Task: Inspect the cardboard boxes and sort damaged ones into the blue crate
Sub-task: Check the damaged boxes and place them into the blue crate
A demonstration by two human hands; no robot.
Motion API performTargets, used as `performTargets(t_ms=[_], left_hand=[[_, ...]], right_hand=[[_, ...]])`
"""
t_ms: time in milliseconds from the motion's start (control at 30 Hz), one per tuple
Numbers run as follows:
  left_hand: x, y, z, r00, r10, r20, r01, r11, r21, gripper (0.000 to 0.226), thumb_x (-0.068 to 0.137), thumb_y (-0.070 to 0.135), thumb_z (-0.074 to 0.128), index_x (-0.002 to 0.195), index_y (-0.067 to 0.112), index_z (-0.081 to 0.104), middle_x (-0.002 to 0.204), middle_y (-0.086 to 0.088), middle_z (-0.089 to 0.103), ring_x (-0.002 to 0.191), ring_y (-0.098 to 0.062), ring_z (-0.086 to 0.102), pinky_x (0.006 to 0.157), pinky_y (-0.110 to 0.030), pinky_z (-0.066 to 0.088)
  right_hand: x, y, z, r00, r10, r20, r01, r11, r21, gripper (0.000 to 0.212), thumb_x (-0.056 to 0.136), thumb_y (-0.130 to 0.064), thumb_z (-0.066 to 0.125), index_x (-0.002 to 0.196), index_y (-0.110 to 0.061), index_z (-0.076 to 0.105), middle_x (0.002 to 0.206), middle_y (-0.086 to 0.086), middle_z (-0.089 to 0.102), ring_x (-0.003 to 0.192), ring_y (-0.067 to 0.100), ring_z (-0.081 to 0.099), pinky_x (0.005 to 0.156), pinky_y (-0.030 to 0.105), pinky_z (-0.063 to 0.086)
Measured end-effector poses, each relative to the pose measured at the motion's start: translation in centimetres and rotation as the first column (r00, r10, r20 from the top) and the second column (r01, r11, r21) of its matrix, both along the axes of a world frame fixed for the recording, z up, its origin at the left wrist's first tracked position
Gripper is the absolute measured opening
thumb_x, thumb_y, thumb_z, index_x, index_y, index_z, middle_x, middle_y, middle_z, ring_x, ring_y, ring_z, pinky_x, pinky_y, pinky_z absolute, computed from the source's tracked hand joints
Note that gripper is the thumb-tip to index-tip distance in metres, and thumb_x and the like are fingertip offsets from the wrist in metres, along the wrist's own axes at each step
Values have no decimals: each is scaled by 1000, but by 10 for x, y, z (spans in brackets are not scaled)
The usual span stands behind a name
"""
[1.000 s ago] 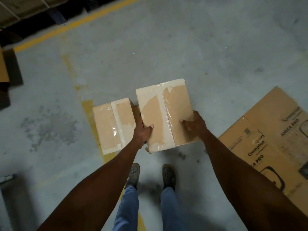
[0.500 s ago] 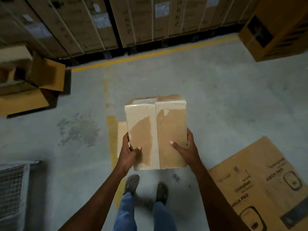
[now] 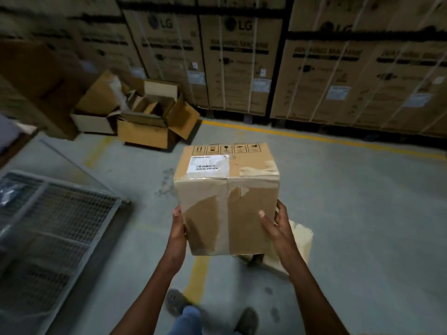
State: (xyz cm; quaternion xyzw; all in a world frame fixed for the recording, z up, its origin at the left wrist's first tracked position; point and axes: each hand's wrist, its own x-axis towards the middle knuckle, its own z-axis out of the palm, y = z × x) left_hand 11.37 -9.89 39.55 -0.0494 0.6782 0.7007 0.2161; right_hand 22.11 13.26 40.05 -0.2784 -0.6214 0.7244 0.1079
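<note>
I hold a taped cardboard box (image 3: 227, 197) up in front of me, between both hands. Its top face carries a white shipping label and handling symbols, and torn, wrinkled tape runs down the near face. My left hand (image 3: 177, 226) grips the box's lower left side. My right hand (image 3: 274, 226) grips the lower right side, thumb across the near face. A second taped box (image 3: 297, 245) lies on the floor behind my right hand, mostly hidden. No blue crate is in view.
A wire-mesh cage (image 3: 55, 221) stands at the left. Open, torn cartons (image 3: 145, 117) sit on the floor ahead left. Tall LG washing-machine cartons (image 3: 242, 56) line the back wall behind a yellow floor line (image 3: 314, 137). My feet show at the bottom.
The box has risen and tipped so its labelled top face shows. My view has lifted from the floor toward the back wall, and the second box now lies to the right.
</note>
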Motion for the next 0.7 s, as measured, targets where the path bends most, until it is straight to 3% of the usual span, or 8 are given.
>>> performTargets(t_ms=[100, 200, 300, 367, 467, 533, 600, 700], left_hand=[[-11, -45, 15, 985, 167, 31, -168, 984, 58, 82, 92, 85, 27, 135, 23, 61, 133, -10, 70, 124, -32, 61, 102, -45, 48], [-24, -81, 22, 962, 261, 75, -267, 959, 97, 103, 80, 98, 30, 131, 14, 60, 129, -19, 68, 119, -33, 60, 108, -46, 44], [-48, -127, 37, 933, 352, 79, -360, 924, 126, 80, 95, 78, 20, 135, 25, 64, 127, 0, 74, 118, -20, 68, 101, -39, 50], [-65, -161, 38, 908, 413, 74, -420, 893, 160, 67, 103, 66, 24, 141, 28, 63, 128, 5, 75, 116, -12, 71, 96, -38, 52], [-87, -217, 32, 843, 532, 80, -537, 821, 193, 53, 113, 44, 25, 134, 18, 67, 118, -2, 77, 103, -18, 72, 80, -32, 55], [-99, -252, 30, 813, 576, 86, -579, 782, 232, 52, 114, 32, 25, 117, 17, 74, 102, -2, 78, 89, -15, 71, 72, -27, 55], [-108, -288, 34, 788, 607, 108, -609, 740, 285, 62, 115, 22, 24, 100, 21, 84, 97, 1, 80, 87, -12, 74, 77, -28, 57], [-114, -344, 42, 747, 660, 82, -649, 696, 309, 52, 113, 43, 27, 128, 30, 74, 129, -2, 75, 119, -17, 70, 104, -43, 51]], right_hand=[[-43, -32, 20, 990, 139, -16, -139, 990, 0, 59, 88, -54, 65, 140, -37, 46, 132, -15, 66, 112, -4, 67, 85, 17, 56], [-76, -62, 35, 985, 170, -8, -170, 984, -48, 71, 82, -87, 53, 133, -38, 56, 127, -8, 72, 111, 5, 69, 89, 23, 55], [-115, -114, 43, 970, 243, -6, -242, 966, -95, 63, 84, -89, 40, 116, -42, 67, 112, -2, 78, 103, 18, 67, 92, 37, 52], [-143, -149, 43, 954, 299, 12, -296, 950, -95, 64, 83, -94, 38, 108, -45, 70, 116, 11, 75, 102, 24, 63, 93, 43, 48], [-180, -198, 34, 929, 369, 27, -365, 927, -89, 87, 76, -99, 44, 121, -29, 66, 123, 27, 62, 106, 26, 58, 93, 46, 46], [-204, -233, 33, 923, 380, 63, -373, 923, -98, 107, 73, -98, 49, 149, -23, 52, 144, 10, 59, 127, 24, 58, 107, 49, 44], [-226, -271, 37, 912, 402, 75, -394, 913, -101, 113, 70, -99, 49, 160, -31, 39, 157, -2, 50, 143, 18, 48, 120, 49, 36], [-254, -335, 51, 889, 455, 44, -450, 888, -92, 76, 78, -96, 41, 140, -53, 50, 139, -23, 61, 134, 5, 53, 114, 38, 42]])
